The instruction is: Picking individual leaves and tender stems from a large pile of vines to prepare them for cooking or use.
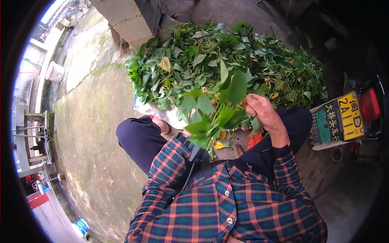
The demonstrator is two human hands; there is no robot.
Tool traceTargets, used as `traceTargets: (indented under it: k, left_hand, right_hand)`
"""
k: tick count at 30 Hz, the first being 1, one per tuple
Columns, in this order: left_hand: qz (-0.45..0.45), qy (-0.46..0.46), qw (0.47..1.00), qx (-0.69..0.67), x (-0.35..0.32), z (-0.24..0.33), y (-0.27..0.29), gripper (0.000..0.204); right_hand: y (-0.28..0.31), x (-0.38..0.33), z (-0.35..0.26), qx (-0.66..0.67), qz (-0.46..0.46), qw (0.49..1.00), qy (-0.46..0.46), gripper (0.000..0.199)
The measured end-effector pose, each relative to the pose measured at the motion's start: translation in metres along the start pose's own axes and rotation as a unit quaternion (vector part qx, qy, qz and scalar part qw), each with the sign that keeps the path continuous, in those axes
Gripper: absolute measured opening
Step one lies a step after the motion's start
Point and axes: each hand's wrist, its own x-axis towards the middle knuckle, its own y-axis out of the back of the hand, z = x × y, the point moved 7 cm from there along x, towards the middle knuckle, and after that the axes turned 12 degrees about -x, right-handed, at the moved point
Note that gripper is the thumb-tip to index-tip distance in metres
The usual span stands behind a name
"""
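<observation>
A bunch of green leafy stems (219,111) with broad heart-shaped leaves is held up in front of my lap. My left hand (187,132) is closed around its lower stems, mostly hidden behind the leaves. At the bunch's right side, my right hand (263,112) is closed, with thumb and fingertips pinching a leafy stem; the exact grip is partly covered by a leaf. Just beyond my knees spreads a big heap of similar leafy vines (194,60), with a few yellowed leaves among the green.
Pale sheeting (174,117) shows under the heap's near left edge. Yellow leaves (220,144) and a red plastic piece (255,138) lie between my legs. A concrete block pillar (125,20) stands behind left. A motorbike's rear with a yellow plate (351,115) is at right.
</observation>
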Motion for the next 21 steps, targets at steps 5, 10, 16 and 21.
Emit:
traceTargets:
  k: [5, 10, 16, 21]
  left_hand:
    - [0.175, -0.082, 0.981, -0.013, 0.001, 0.020, -0.071, 0.054]
    - [0.358, -0.196, 0.909, -0.085, -0.009, 0.033, -0.036, 0.043]
    - [0.351, -0.135, 0.923, -0.080, -0.005, 0.007, -0.025, 0.045]
    - [0.178, -0.124, 0.948, 0.234, -0.017, -0.013, -0.074, 0.027]
  right_hand:
    - [0.013, -0.001, 0.025, -0.015, 0.041, 0.999, -0.009, 0.030]
    - [-0.010, 0.006, 0.041, -0.214, 0.062, 0.975, 0.019, 0.022]
    - [-0.023, 0.008, 0.021, -0.498, 0.227, 0.820, 0.166, 0.024]
    - [-0.016, 0.025, 0.007, -0.337, 0.231, 0.898, 0.161, 0.028]
